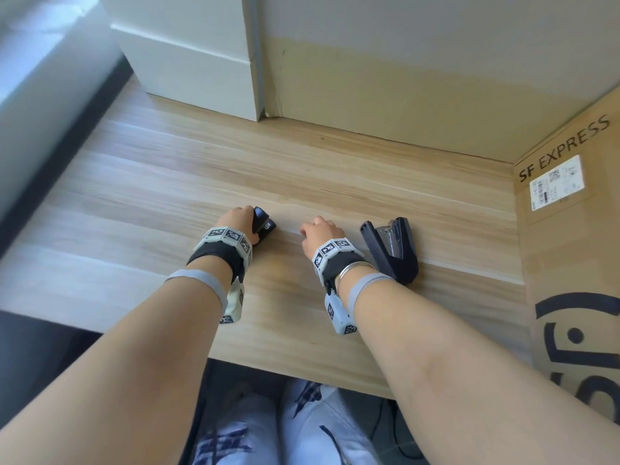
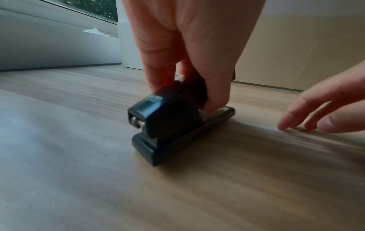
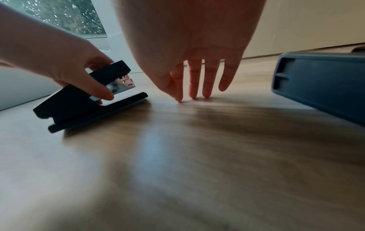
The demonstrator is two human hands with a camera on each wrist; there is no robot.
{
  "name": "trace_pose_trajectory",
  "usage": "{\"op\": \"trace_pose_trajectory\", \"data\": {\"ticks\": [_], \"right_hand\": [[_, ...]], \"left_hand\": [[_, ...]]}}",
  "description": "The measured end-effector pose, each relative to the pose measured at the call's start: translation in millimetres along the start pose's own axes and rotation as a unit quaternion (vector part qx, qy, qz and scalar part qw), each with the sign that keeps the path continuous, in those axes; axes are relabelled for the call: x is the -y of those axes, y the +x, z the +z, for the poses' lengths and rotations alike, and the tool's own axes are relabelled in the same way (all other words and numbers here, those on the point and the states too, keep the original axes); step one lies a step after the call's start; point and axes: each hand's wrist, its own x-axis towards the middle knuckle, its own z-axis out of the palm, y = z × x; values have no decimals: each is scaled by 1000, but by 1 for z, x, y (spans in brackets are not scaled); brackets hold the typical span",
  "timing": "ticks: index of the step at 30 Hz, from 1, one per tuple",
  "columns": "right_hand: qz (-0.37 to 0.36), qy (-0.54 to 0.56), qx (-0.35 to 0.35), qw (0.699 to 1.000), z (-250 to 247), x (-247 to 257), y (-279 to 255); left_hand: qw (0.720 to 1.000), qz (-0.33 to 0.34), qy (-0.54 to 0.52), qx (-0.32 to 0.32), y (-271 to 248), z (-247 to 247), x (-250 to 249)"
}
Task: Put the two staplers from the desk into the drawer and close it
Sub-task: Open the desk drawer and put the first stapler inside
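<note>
From the head camera, a person sits at a light wooden desk (image 1: 167, 182), both forearms stretched out over it. The left hand (image 1: 239, 220) is closed over a small black stapler (image 1: 265, 224) that sits on the desk. The right hand (image 1: 318, 229) rests just to the right of it, fingers spread loosely down onto the wood and holding nothing. A larger black stapler (image 1: 392, 246) lies on its side just right of the right wrist, untouched. A cardboard box (image 1: 570, 246) printed "SF EXPRESS" stands along the desk's right edge, and a white box (image 1: 188, 62) stands at the back left. No drawer can be seen.

From the left wrist camera, the left hand (image 2: 189, 46) pinches the small black stapler (image 2: 173, 125) from above, fingers on one side and thumb on the other; its base is flat on the desk (image 2: 79, 171). The right hand (image 2: 326, 112) touches the wood nearby with its fingertips.

From the right wrist camera, the right hand (image 3: 189, 46) hangs with straight, slightly parted fingers, tips on the desk (image 3: 177, 156). To its left, the left hand (image 3: 59, 62) grips the small black stapler (image 3: 88, 103). At the right edge sits the larger black stapler (image 3: 320, 82), apart from the fingers.
</note>
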Motion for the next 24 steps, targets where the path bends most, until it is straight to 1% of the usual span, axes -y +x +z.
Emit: {"op": "trace_pose_trajectory", "data": {"ticks": [3,9,18,24], "right_hand": [[-13,6,-13,1000,7,19,-2],[-37,12,-19,999,27,72,-11],[-79,-8,-16,997,57,175,-21],[-104,-26,-27,994,81,232,-25]], "left_hand": [[1000,-15,-7,-11,-10,-3,17],[996,-43,-63,-48,-48,1,68],[985,-107,-121,-64,-126,25,194],[967,-169,-181,-59,-177,51,275]]}}
